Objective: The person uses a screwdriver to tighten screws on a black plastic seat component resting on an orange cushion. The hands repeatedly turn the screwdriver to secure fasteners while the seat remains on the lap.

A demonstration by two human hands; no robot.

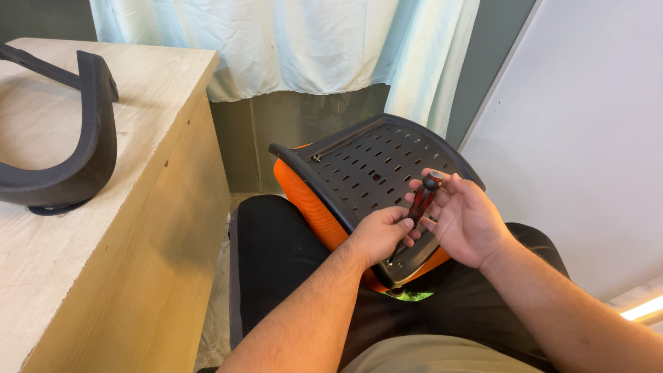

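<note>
An upturned chair seat (359,166), black perforated plastic underside with an orange cushion edge, rests tilted on my lap. My right hand (466,221) holds a screwdriver (423,197) by its red and black handle. The shaft points down toward the seat's near corner. My left hand (380,235) lies on the seat's near edge, fingers pinched around the lower handle and shaft of the screwdriver. The tip is hidden behind my left hand.
A light wooden table (159,103) stands at the left, carrying a curved black chair armrest (83,145). A pale curtain (290,41) hangs behind. A white wall panel (587,138) is at the right. A second screw point (316,157) shows on the seat's far corner.
</note>
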